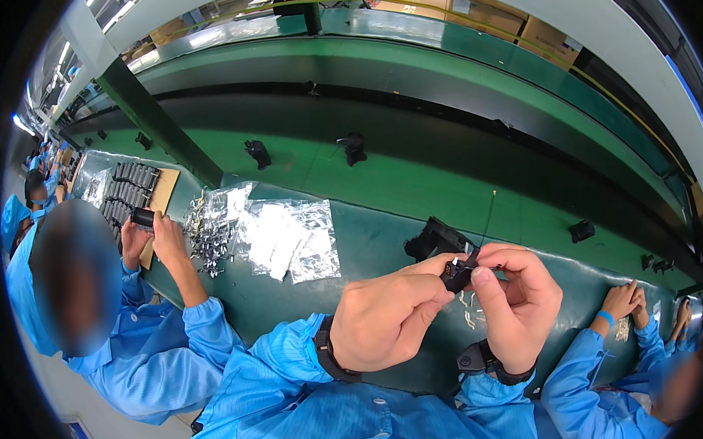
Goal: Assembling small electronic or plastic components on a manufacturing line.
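Note:
In front of me, my left hand (pixel 391 316) pinches a small black plastic part (pixel 455 276) with a bit of white on it. My right hand (pixel 520 302) is closed at the part's right side, thumb and forefinger pressed together. From between the hands a thin dark wire (pixel 489 217) rises, ending in a small light tip. The fingers hide much of the part. Just beyond them a larger black housing (pixel 437 238) rests on the green bench. Several short pale wires (pixel 470 308) lie under my right hand.
Left of my hands lie clear plastic bags (pixel 290 242) and a heap of small wired pieces (pixel 211 237). A co-worker (pixel 160 338) at left holds a black cylinder; another's hands (pixel 626 300) are at right. Beyond the bench, a green conveyor (pixel 302 168) carries black parts (pixel 352 147).

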Tool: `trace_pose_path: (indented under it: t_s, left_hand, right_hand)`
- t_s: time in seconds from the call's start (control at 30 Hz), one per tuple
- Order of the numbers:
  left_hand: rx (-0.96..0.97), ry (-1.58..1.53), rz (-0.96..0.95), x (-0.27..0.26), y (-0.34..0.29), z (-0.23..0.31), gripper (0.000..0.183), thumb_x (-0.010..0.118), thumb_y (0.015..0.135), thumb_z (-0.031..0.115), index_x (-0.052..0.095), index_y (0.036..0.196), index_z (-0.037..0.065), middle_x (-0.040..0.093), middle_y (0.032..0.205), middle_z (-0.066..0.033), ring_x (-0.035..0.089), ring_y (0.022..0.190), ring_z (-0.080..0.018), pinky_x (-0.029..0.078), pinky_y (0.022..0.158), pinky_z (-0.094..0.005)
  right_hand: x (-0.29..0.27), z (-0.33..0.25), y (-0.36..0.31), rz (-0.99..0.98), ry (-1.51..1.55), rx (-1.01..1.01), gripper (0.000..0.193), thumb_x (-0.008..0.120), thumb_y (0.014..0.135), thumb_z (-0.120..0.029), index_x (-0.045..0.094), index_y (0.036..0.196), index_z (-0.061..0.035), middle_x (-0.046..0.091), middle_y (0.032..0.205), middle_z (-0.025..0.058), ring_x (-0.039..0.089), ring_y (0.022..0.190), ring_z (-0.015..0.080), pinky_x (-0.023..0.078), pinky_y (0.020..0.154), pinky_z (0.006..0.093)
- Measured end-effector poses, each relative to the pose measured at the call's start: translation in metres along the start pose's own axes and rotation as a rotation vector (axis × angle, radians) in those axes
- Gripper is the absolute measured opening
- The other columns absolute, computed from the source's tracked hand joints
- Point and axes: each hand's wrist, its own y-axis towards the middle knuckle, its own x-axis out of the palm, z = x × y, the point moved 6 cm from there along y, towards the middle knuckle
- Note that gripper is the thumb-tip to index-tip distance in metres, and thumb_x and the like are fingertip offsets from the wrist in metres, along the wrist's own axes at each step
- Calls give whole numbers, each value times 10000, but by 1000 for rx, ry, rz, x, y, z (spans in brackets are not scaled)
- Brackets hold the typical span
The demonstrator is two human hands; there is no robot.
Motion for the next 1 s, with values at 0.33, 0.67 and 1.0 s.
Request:
trace_pose_path:
  t_s: [0.33,0.67,1.0]
  left_hand:
    - [-13,-91,-28,-2,-1,-6,233,662,910,-108,518,1060,-2,693,1102,-351,748,989,-345,592,838,-373]
    - [-75,-246,59,0,-4,-16,233,715,893,-68,563,1061,-12,727,1101,-246,771,869,-250,604,755,-304]
    - [-42,-133,143,-4,-4,-16,274,759,855,-67,566,1037,1,734,1104,-252,776,874,-262,609,734,-302]
  right_hand:
    - [0,17,9,-102,270,139,108,650,938,60,628,1035,102,671,1082,185,676,942,191,605,824,324]
    - [-4,20,12,-133,372,188,99,661,940,8,633,1005,77,688,1026,176,693,885,185,612,768,314]
    - [-7,-20,-2,72,-232,-543,216,801,732,5,667,900,-18,668,869,128,672,752,252,609,765,420]
